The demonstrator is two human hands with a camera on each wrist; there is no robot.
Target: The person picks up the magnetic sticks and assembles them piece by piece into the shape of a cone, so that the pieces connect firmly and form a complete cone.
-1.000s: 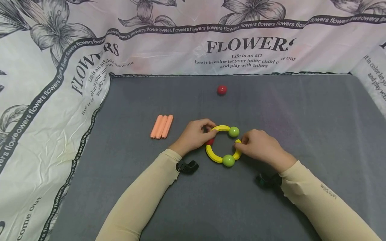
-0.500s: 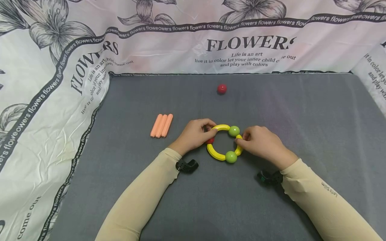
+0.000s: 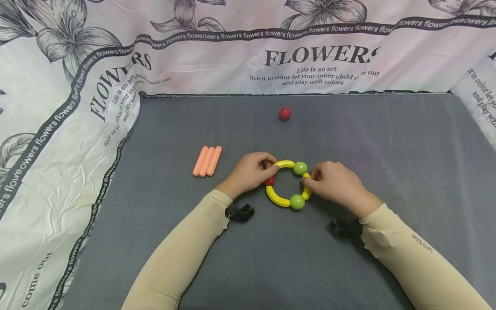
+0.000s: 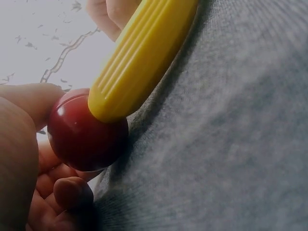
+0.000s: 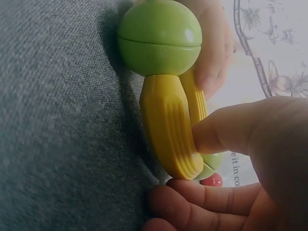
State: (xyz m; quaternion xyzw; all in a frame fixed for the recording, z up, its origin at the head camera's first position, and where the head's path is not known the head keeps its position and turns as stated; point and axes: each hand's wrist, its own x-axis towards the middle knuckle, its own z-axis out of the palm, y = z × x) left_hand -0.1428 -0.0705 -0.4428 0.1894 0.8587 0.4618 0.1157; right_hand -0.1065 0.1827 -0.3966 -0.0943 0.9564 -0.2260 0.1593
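Observation:
A ring of yellow curved rods (image 3: 277, 198) joined by balls lies between the hands on the dark grey cloth. Its balls are an upper green ball (image 3: 300, 168), a lower green ball (image 3: 297, 202) and a red ball (image 4: 86, 132) at the left. My left hand (image 3: 252, 171) pinches the red ball between thumb and fingers, beside the end of the upper yellow rod. With thumb and fingers, my right hand (image 3: 337, 185) grips the right yellow curved rod (image 5: 168, 130), whose upper end meets the upper green ball and lower end the lower one.
Three salmon-pink sticks (image 3: 207, 161) lie side by side to the left. A loose red ball (image 3: 284, 113) sits farther back. Flower-printed white sheeting (image 3: 217, 64) borders the grey surface at the back and left.
The right hand has moved the right yellow rod slightly up, closing the gap to the upper green ball. The lower green ball shifted slightly right and up. The left hand stayed almost still.

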